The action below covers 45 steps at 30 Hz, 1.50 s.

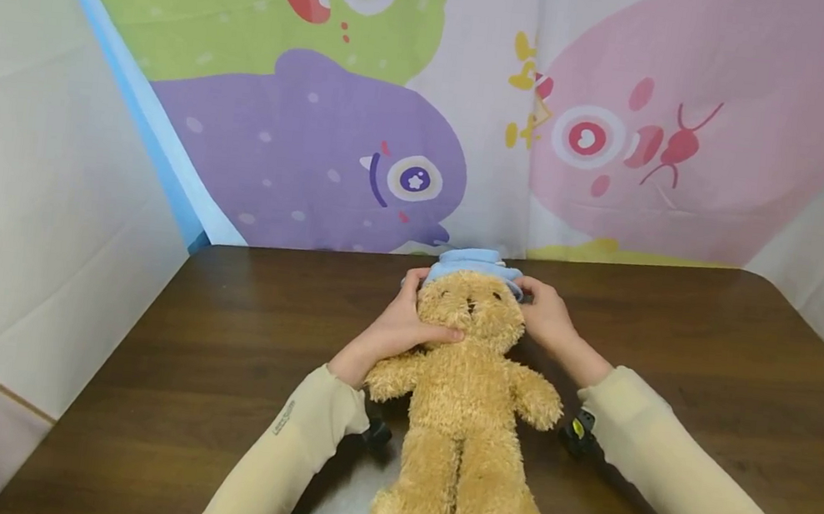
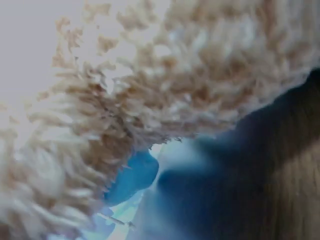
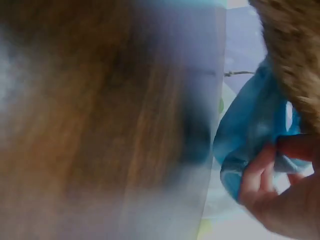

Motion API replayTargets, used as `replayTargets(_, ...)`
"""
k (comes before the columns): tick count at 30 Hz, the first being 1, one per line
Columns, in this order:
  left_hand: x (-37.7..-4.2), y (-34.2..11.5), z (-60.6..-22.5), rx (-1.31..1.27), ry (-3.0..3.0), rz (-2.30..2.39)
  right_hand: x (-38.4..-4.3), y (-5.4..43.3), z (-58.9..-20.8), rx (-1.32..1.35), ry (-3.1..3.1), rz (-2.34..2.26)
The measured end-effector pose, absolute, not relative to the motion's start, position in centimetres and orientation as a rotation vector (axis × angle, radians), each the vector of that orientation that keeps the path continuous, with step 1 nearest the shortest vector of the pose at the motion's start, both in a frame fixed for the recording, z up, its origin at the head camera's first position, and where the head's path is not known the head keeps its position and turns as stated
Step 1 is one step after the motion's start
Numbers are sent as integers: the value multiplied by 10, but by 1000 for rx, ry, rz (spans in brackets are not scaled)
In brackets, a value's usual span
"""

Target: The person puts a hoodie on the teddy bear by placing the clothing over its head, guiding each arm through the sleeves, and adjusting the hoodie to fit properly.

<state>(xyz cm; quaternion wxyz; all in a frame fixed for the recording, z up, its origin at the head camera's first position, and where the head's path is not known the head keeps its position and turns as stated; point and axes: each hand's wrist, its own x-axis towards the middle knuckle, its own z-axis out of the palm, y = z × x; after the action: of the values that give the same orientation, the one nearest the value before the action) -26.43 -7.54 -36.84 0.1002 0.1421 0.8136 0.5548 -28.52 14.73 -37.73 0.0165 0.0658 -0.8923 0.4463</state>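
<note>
A golden-brown teddy bear (image 1: 469, 389) faces up in the head view, its head at the far side and its legs toward me. On top of its head is a light blue cloth hat (image 1: 471, 265). My left hand (image 1: 405, 319) grips the bear's head from the left, thumb across the chin and fingers behind at the hat's edge. With thumb and fingers my right hand (image 3: 280, 187) pinches the hat's brim on the right side. Curly fur (image 2: 190, 65) fills much of the left wrist view and hides the left fingers.
Under the bear lies a dark brown wooden table (image 1: 243, 356). A curtain with cartoon animals (image 1: 303, 145) hangs right behind its far edge. White cloth walls (image 1: 37, 167) stand at both sides.
</note>
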Motion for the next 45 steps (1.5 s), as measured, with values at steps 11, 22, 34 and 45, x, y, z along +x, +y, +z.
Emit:
replayTargets(11,-263,-79,-367,385,2241,1792,-266,145,-369,160,-2665,1710)
replayTargets(22,-261,-70,-368,281,2227,1917,-251,138,-354,232,-2475,1708)
replayTargets(34,-259,-91,-352,560,2050,1799,-244,148,-347,317,-2417,1950)
replayTargets(45,-258,-87,-355,652,2115,1890,-240,145,-351,421,-2255,2007)
